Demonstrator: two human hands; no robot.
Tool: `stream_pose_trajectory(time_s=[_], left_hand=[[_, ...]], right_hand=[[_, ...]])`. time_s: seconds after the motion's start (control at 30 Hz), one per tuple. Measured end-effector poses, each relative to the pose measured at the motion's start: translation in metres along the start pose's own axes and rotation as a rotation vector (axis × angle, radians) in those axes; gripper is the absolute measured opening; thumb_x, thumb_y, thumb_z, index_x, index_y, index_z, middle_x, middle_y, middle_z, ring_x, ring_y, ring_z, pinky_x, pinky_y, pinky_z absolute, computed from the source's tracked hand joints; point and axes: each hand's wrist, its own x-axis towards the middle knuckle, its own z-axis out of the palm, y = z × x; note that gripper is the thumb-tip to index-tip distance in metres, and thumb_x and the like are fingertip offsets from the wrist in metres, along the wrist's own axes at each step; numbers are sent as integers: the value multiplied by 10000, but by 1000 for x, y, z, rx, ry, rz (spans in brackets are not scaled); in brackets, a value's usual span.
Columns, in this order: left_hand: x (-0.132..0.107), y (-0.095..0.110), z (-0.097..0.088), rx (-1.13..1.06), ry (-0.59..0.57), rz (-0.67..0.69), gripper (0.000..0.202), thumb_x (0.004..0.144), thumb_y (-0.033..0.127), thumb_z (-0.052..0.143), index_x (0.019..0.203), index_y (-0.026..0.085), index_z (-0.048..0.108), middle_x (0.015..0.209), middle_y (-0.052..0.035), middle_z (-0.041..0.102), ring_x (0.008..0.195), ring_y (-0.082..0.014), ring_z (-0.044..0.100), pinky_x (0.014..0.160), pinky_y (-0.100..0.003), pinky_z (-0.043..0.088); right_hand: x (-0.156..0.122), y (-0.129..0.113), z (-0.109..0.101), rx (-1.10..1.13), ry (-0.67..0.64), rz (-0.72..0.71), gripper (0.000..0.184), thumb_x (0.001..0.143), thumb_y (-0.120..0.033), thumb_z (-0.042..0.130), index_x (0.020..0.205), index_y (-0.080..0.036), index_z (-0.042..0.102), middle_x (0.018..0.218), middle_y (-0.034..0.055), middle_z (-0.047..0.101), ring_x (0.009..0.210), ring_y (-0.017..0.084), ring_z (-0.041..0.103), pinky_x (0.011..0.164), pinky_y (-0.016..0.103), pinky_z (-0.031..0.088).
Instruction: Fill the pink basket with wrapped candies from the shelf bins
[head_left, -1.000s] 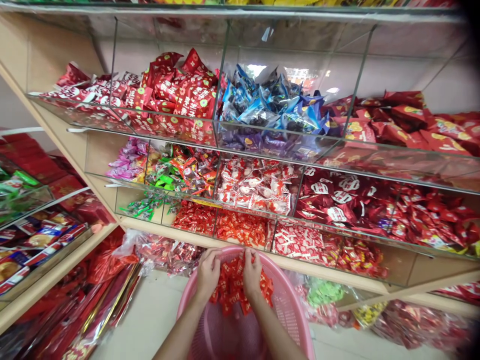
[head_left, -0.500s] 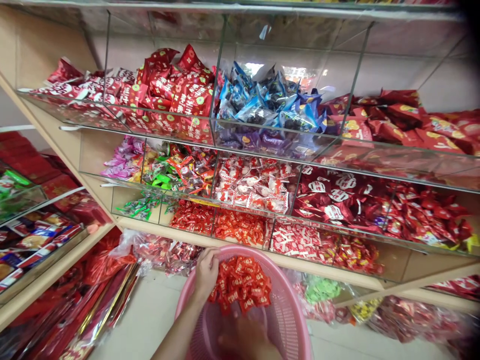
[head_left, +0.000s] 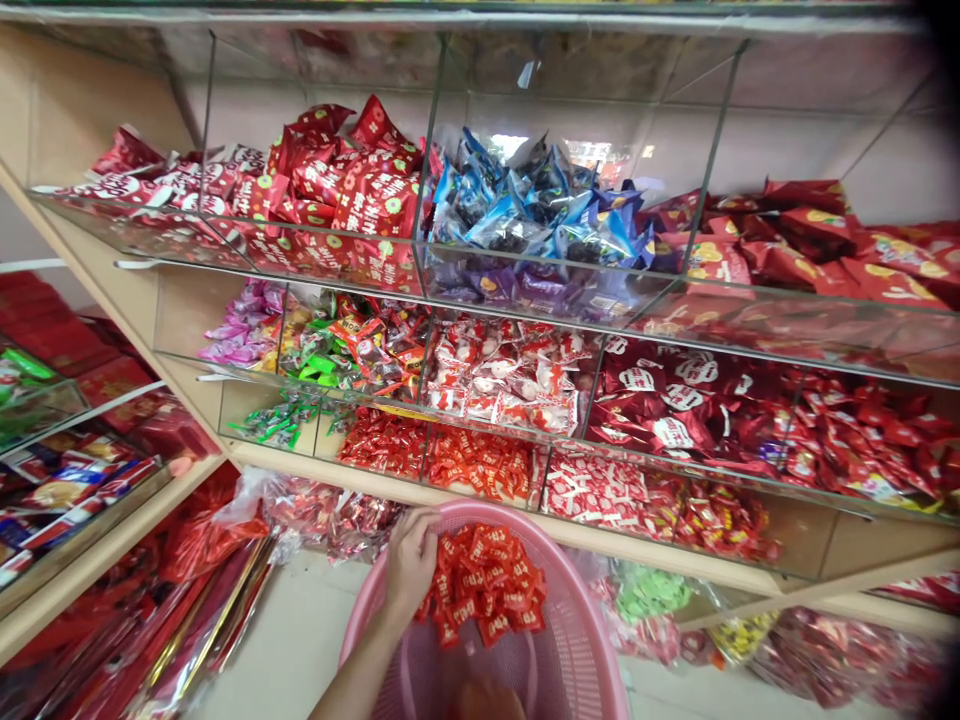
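Bottom center, left hand (head_left: 412, 562) half-closed over basket (head_left: 606, 632) rim, best held firm so candies (head_left: 487, 585) don't spill; right hand (head_left: 487, 698) blurred, can't tell grip.

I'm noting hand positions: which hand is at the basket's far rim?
The left hand, at the far-left rim of the basket, beside the red packets; the right hand shows only as a blur low down.

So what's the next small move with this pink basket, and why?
Probably reach the right hand forward to the red packets: they lie heaped toward the far side of the pink basket, while that hand is only a blur at the picture's bottom edge. The left hand is at the basket's edge, so it could likely steady it.
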Motion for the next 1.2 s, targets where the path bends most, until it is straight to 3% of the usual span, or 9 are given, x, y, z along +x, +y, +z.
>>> stream_pose_trajectory(time_s=[0.13,0.27,0.5,0.6,0.73,0.83,0.9,1.07,1.2], left_hand=[[1,0,0,-21,14,-14,279,811,113,408,922,210,646,978,-39,666,964,-184,609,877,-343,490],[2,1,0,-21,-5,-31,286,813,111,401,932,202,644,986,-44,665,969,-182,606,889,-348,488],[3,3,-2,-21,-2,-38,292,813,111,393,921,192,652,981,-51,667,960,-179,610,882,-346,498],[4,4,-2,-18,0,-39,286,810,113,399,908,193,656,971,-51,672,947,-181,614,874,-348,502],[3,4,-2,-14,-15,-45,281,816,124,405,925,198,653,981,-48,670,958,-185,609,878,-353,495],[3,2,-1,-16,-17,-50,280,820,128,407,933,202,653,987,-46,666,965,-187,604,880,-352,490],[3,1,0,-14,-12,-51,281,821,129,407,933,205,653,987,-45,665,965,-187,603,881,-353,487],[3,0,1,-19,-14,-34,277,821,123,405,931,202,647,986,-45,660,964,-185,601,882,-349,483],[2,1,1,-23,-17,-34,274,819,112,398,916,197,640,979,-45,656,956,-180,598,876,-344,484]], right_hand=[[50,-21,-46,-239,-97,-36,297,742,-130,514,972,-211,684,894,130,725,795,262,687,659,332,479],[99,-49,-87,-453,25,-99,231,816,-126,484,975,-208,629,1007,101,680,758,213,673,576,276,435],[125,-55,-80,-576,5,-107,298,833,-49,430,1022,-180,619,1109,123,647,739,179,667,578,255,442],[115,-45,-81,-298,91,-93,260,859,-147,461,1063,-193,615,1135,117,636,829,189,663,655,261,473],[93,-30,-85,450,247,-45,252,835,-357,539,1002,-204,649,1037,93,682,956,230,635,833,357,493],[79,-23,-89,1038,117,212,314,812,-431,537,983,-194,651,1013,94,699,901,236,662,787,395,528],[72,-20,-92,1282,7,318,313,797,-403,546,1005,-190,642,1033,99,699,911,236,670,776,396,537],[59,-12,-94,1331,-14,377,365,740,-382,611,1050,-191,640,1042,106,703,926,235,668,751,361,540],[48,-11,-82,1261,-24,457,318,724,-355,627,989,-187,679,1059,100,697,777,196,658,583,276,509]])
